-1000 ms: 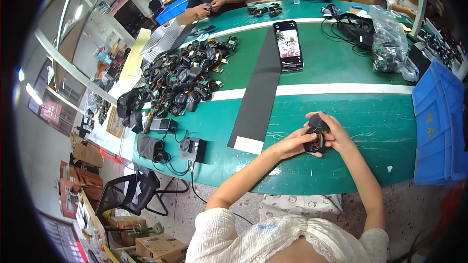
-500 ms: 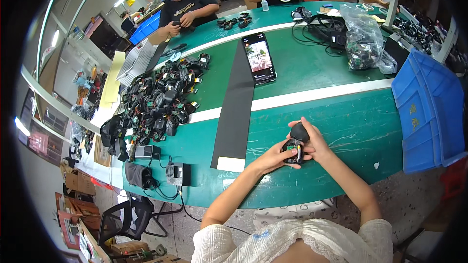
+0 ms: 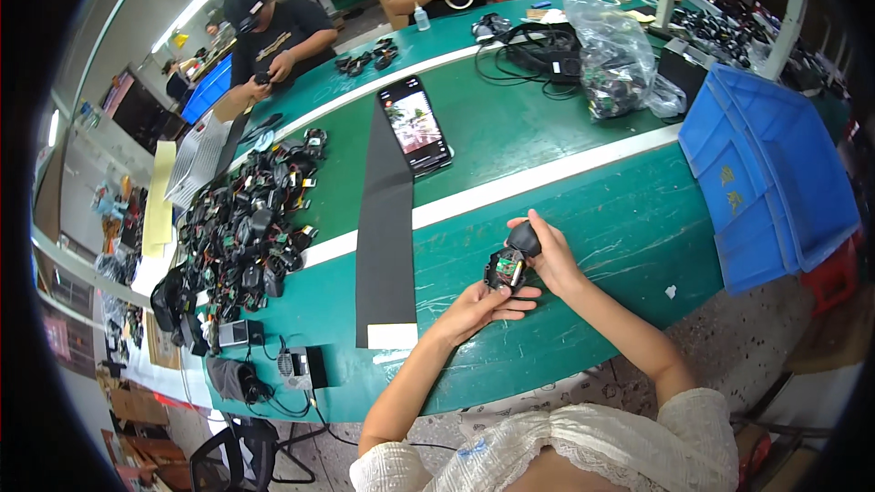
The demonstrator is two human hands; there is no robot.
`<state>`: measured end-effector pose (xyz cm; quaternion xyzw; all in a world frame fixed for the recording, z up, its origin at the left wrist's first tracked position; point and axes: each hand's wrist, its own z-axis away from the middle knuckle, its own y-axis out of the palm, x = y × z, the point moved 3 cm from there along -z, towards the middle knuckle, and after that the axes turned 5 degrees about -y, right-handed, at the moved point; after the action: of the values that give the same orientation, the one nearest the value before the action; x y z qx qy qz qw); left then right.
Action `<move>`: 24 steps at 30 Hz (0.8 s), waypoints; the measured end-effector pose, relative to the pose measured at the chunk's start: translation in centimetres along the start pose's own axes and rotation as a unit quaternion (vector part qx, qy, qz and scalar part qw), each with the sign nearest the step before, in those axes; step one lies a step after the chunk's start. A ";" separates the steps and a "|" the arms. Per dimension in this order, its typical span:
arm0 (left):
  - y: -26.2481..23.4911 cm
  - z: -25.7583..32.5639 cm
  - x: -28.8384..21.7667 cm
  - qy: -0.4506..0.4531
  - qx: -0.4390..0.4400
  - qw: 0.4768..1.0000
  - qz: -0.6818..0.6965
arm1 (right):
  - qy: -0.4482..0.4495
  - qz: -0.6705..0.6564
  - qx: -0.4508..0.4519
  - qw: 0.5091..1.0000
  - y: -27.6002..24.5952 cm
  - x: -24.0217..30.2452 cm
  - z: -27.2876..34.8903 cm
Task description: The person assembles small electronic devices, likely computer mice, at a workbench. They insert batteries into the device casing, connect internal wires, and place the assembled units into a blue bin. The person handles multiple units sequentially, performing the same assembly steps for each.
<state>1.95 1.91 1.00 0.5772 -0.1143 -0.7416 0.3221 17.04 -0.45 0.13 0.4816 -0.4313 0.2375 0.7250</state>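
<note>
Between my hands, above the green table, is an opened black rounded housing (image 3: 505,270) with a green circuit board inside. My left hand (image 3: 487,308) holds it from below, thumb against its lower edge and the other fingers stretched out underneath. A smooth black rounded cover piece (image 3: 524,239) sits just above the housing, and my right hand (image 3: 552,257) grips it from the right between thumb and fingers. The two pieces are close together; whether a wire joins them I cannot tell.
A lit phone (image 3: 416,126) lies on a dark strip (image 3: 386,219). To the left is a heap of black wired parts (image 3: 246,228); a small black power box (image 3: 301,366) sits nearer. At right stand a blue bin (image 3: 766,178) and a plastic bag of parts (image 3: 615,64). Co-workers handle parts across the table.
The whole view has shifted, so the table appears further left. My right hand has drawn back from the housing with the cover, and more of the circuit board shows.
</note>
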 end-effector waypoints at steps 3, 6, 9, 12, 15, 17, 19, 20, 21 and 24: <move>0.2 -0.3 0.0 -0.008 -0.001 1.000 -0.016 | -0.007 -0.028 -0.004 1.000 -0.2 0.2 0.0; -0.4 -0.4 0.4 -0.007 -0.001 1.000 -0.006 | -0.005 -0.039 0.001 0.999 -0.1 0.0 -0.3; 0.0 -0.1 0.2 0.001 -0.012 1.000 -0.013 | 0.015 -0.020 0.024 0.999 0.0 0.0 -0.3; -0.1 -0.1 0.2 -0.003 -0.012 1.000 -0.024 | 0.031 -0.047 0.014 0.998 -0.4 -0.3 -0.5; -0.2 -0.4 0.2 0.005 -0.012 0.999 -0.035 | 0.044 -0.075 0.012 0.996 -0.5 -0.3 -0.4; -0.1 -0.3 0.3 0.011 -0.011 0.999 -0.033 | 0.047 -0.077 0.019 0.996 -0.5 -0.3 -0.3; -0.1 -0.2 0.4 0.014 -0.011 0.999 -0.032 | 0.050 -0.078 0.028 0.995 -0.4 -0.5 -0.4; 0.0 -0.2 0.4 0.015 -0.010 0.999 -0.030 | 0.052 -0.077 0.032 0.995 -0.4 -0.7 -0.5; 0.0 -0.2 0.4 0.015 -0.009 0.999 -0.029 | 0.051 -0.082 0.033 0.995 -0.6 -0.8 -0.6; -0.3 -0.2 0.5 0.010 -0.006 0.999 -0.034 | 0.056 -0.094 0.035 0.993 -0.6 -0.9 -0.7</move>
<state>1.98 1.90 0.33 0.5860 -0.0871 -0.7471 0.3013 17.29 0.02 -1.10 0.5308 -0.3349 0.2097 0.7498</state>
